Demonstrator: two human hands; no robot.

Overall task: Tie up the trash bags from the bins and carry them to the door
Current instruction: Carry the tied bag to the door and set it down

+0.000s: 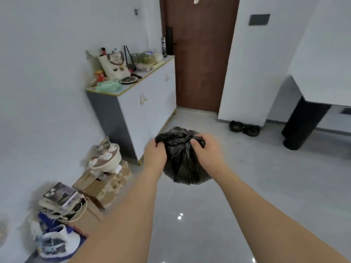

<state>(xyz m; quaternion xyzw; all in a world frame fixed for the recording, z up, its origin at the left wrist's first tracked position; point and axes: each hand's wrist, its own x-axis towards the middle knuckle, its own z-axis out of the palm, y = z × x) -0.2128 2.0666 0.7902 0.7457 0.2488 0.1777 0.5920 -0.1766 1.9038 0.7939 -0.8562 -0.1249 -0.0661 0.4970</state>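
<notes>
Bright, even light; floor (190,215) glare spots (edges blurred, bowed).

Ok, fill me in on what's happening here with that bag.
A person holds a black trash bag up off the floor with both hands. The left hand grips one side of the gathered top, and the right hand grips the other, with a knot showing between them. The brown door stands ahead, shut. Two more dark bags already lie on the floor by the wall near it.
</notes>
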